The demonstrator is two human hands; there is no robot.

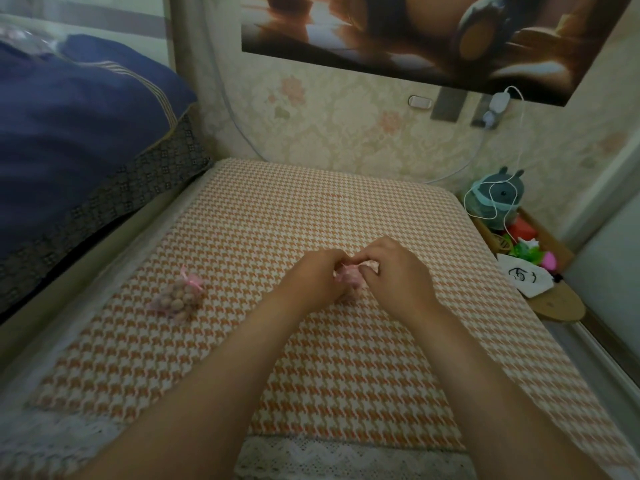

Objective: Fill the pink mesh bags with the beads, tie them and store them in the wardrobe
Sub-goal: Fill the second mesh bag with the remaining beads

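Note:
A pink mesh bag [350, 279] with beads sits on the orange houndstooth cloth [242, 341], mostly hidden between my two hands. My left hand [313, 277] grips its left side with curled fingers. My right hand [391, 271] pinches the bag's pink top from the right. A second pink mesh bag [178, 297], full of beige beads and closed with a pink ribbon bow, lies alone on the cloth to the left, apart from both hands.
A bed with a dark blue quilt [79, 133] borders the left side. At the right, a shelf holds a grey plush toy [495, 199], a white charger cable [509, 209], colourful toys [530, 251] and a white pouch [524, 277]. The wall is close behind.

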